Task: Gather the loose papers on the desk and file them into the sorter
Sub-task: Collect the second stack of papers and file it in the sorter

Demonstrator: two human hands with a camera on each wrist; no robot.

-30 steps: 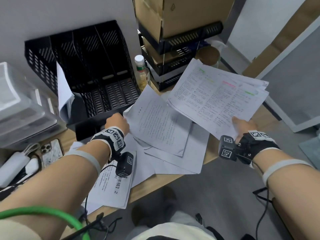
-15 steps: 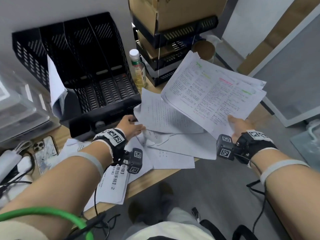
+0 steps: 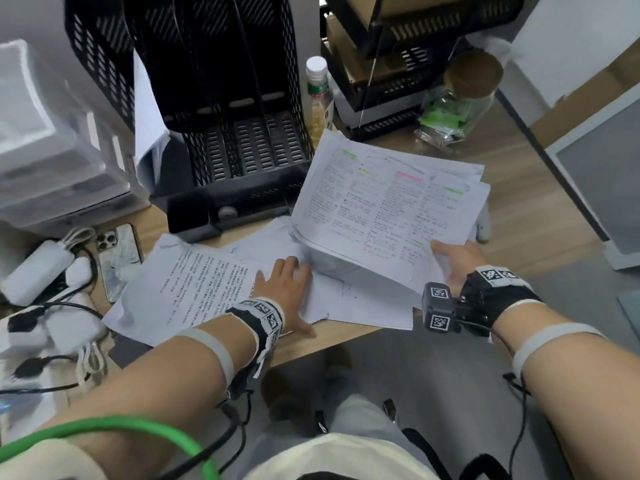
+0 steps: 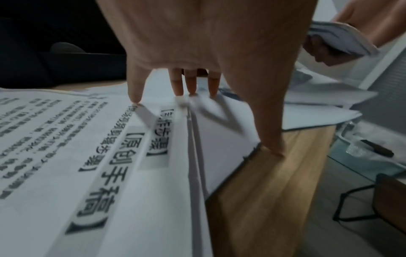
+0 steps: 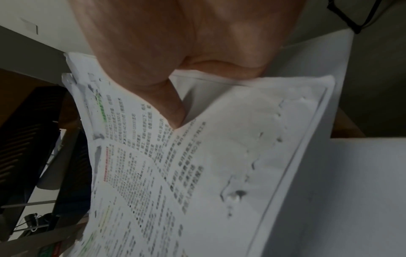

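The gathering was partly done and, as far as I could judge, the filing barely begun: the desk (image 3: pixel 512 174) carried a black sorter (image 3: pixel 221 109) at its back edge, with one sheet (image 3: pixel 147 116) standing in its leftmost slot and the other slots looking bare. The right hand (image 3: pixel 453 261) gripped a stack (image 3: pixel 388 206) by its near corner, thumb on top, holding it up over the desk's front edge. The left hand (image 3: pixel 287 289) lay flat with fingers (image 4: pixel 135 90) spread and straight, pressing on loose papers (image 3: pixel 194 282) that overlapped along the front edge; these remained to be collected and added to the stack before everything went into the slots. Around them stood clear bins (image 3: pixel 52 150) at the left edge, stacked trays (image 3: pixel 398 64) at the back right, a jar (image 3: pixel 453 102) beside those, and a bottle (image 3: pixel 318 95) just beside the sorter, close enough that it might be knocked on the way in. A phone (image 3: pixel 117 258) and chargers (image 3: pixel 38 271) lay at the left, touching or just beside the papers, so a sweep could drag them.
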